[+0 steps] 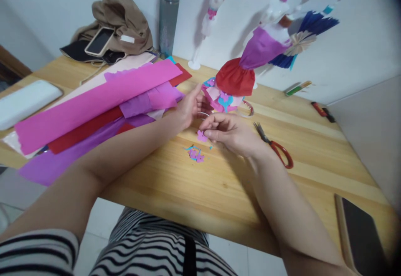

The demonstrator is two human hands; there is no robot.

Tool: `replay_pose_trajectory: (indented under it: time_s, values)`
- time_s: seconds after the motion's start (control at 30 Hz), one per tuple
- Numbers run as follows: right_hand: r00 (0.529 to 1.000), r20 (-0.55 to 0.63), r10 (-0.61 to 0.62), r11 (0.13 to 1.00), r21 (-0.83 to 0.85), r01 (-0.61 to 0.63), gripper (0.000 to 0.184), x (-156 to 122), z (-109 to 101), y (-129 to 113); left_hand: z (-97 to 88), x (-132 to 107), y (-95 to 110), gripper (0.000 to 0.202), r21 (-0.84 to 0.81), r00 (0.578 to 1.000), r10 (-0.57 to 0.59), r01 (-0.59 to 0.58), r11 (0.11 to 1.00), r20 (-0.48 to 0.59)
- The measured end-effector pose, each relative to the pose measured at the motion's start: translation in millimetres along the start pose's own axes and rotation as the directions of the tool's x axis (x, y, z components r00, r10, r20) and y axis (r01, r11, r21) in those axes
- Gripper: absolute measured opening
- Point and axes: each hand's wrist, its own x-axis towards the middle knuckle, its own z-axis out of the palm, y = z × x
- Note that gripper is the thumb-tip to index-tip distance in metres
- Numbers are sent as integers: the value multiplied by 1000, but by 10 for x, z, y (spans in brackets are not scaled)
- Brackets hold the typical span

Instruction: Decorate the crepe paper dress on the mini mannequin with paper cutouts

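With right hand (230,135) clamped on flower (201,136) over desk (163,180), left of scissors (282,153), and left hand (189,108) loosely apart; probably light, thin, easily torn; best pinched by a petal's edge.

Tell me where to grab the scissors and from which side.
By the red handles, probably from the near right side: the scissors lie flat on the table, handles toward the person, blades pointing away. The right hand is nearer, but pinches a flower.
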Motion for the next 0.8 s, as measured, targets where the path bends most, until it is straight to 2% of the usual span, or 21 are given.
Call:
replay_pose_trajectory:
  time_s: [0.1, 0.23, 0.37, 0.4, 0.47, 0.57, 0.63, 0.7, 0.8]
  values:
    - [1000, -1, 5, 1000, 28, -5, 31, -44, -53, -40, 47, -77, -13, 67, 71, 998, -2, 7, 997, -68]
    - [998, 14, 57, 998, 27, -57, 33, -118, -115, -31, 115, -215, 29, 72, 243, 990, 3, 32, 969, -143]
    - [984, -152, 92, 996, 14, -91, 35, -232, -124, 55, 166, -370, 89, 63, 399, 963, 133, -29, 917, -236]
    - [976, -197, 92, 996, 5, -93, 35, -259, -118, 85, 178, -418, 95, 60, 434, 965, 146, -37, 900, -220]
    - [965, -247, 87, 996, -7, -92, 34, -300, -99, 148, 206, -527, 97, 55, 515, 986, 100, -16, 857, -135]
    - [966, -246, 80, 996, -19, -87, 32, -325, -62, 232, 235, -692, 84, 39, 710, 996, -72, 84, 699, -47]
    - [973, -216, 84, 995, -28, -92, 31, -327, -37, 274, 219, -759, 71, 32, 788, 988, -152, 85, 610, 11]
    - [985, -151, 85, 995, -44, -93, 32, -327, -15, 308, 160, -770, 55, 33, 796, 989, -144, 61, 602, 33]
    - [997, -46, 54, 994, -96, -59, 35, -336, 9, 358, 12, -715, 26, 32, 797, 999, -24, -5, 604, 25]
